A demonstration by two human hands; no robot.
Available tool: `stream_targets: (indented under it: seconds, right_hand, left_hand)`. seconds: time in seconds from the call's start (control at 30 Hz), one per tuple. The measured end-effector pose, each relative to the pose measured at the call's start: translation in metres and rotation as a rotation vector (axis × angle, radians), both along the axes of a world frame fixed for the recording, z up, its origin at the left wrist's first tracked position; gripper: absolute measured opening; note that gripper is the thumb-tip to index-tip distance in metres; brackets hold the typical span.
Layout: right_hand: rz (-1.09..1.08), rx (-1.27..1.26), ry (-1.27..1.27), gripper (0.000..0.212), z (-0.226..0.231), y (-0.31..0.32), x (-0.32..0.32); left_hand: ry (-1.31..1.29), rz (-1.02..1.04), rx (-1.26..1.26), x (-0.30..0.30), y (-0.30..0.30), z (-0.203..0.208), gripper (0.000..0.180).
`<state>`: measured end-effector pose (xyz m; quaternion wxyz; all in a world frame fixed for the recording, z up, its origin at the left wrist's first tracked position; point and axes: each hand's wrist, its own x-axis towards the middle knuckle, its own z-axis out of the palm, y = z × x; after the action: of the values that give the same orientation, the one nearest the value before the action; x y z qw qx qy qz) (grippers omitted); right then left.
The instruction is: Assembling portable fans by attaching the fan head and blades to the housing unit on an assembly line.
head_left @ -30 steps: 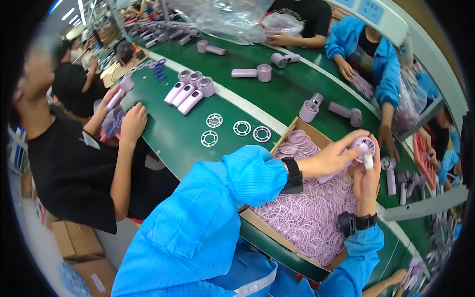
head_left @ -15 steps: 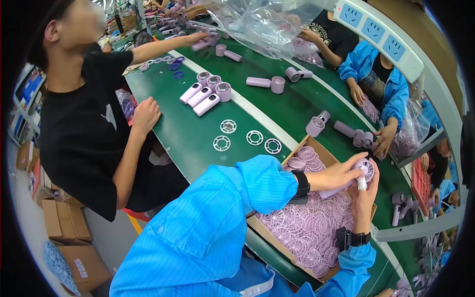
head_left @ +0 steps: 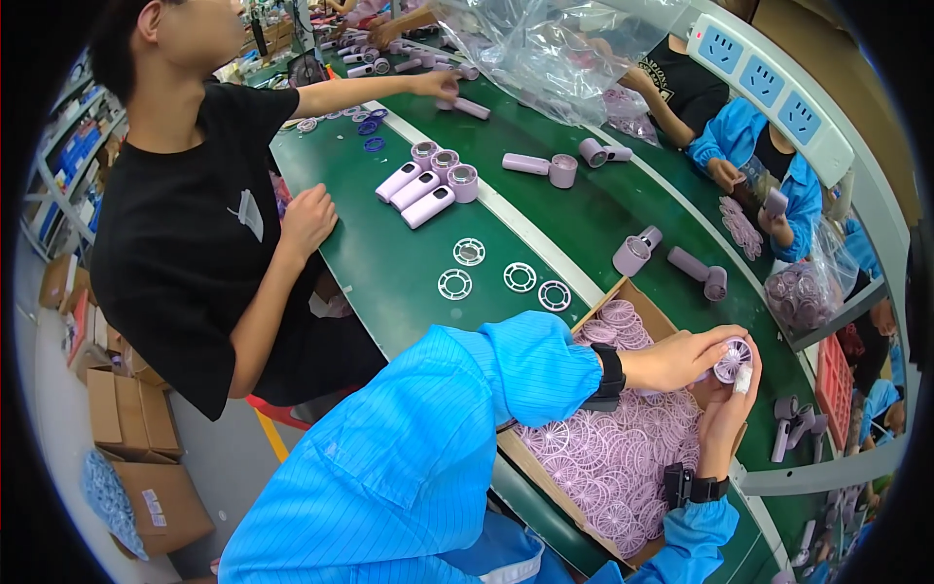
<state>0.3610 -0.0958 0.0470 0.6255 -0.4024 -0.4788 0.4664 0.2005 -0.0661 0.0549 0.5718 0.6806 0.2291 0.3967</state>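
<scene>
My left hand (head_left: pixel 676 358) and my right hand (head_left: pixel 723 414) come together over the far right side of a cardboard box, both closed on a lavender handheld fan (head_left: pixel 732 361). The fan's round head with its spoked grille faces up between my fingers; its handle is mostly hidden by my left hand. Something white, apparently a wrap on a right-hand finger, shows beside the grille. Below my hands the box (head_left: pixel 545 479) is filled with a heap of loose lavender spoked grilles (head_left: pixel 608 457).
White rings (head_left: pixel 454 284) lie left of the box, with three upright-facing fans (head_left: pixel 428 185) beyond. More fans (head_left: pixel 634 251) lie along the green table (head_left: pixel 389 292). A co-worker in black (head_left: pixel 185 224) sits left; others work across. A power strip (head_left: pixel 769 88) hangs upper right.
My hands and the fan have shifted slightly right in the picture, along with the whole scene. The co-worker in black has drawn the reaching hand nearer; a person across now lifts a fan.
</scene>
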Motion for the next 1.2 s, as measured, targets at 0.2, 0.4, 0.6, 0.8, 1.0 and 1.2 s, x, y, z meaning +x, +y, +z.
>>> stream_targets:
  seconds: [0.2, 0.4, 0.6, 0.8, 1.0, 1.2]
  right_hand:
    - [-0.035, 0.014, -0.219, 0.046, 0.009, -0.006, -0.014]
    - [0.043, 0.023, -0.229, 0.051, -0.008, 0.0, -0.004]
    - [0.053, 0.087, -0.143, 0.053, -0.024, 0.002, -0.001]
    - [0.042, 0.13, -0.142, 0.053, -0.036, 0.005, 0.002]
    - [0.051, 0.003, -0.247, 0.049, -0.027, 0.022, -0.006]
    - [0.047, -0.149, 0.041, 0.048, -0.019, 0.001, -0.013]
  left_hand:
    - [-0.059, -0.025, -0.076, 0.003, -0.001, -0.006, 0.048]
    - [0.019, 0.082, 0.051, 0.002, -0.001, -0.017, 0.053]
    - [0.206, 0.111, 0.23, -0.003, -0.012, -0.004, 0.058]
    - [0.338, 0.105, 0.178, -0.006, -0.014, 0.005, 0.058]
    - [-0.066, 0.233, -0.132, 0.023, -0.001, -0.041, 0.055]
    - [-0.087, 0.258, -0.157, 0.024, -0.001, -0.038, 0.051]
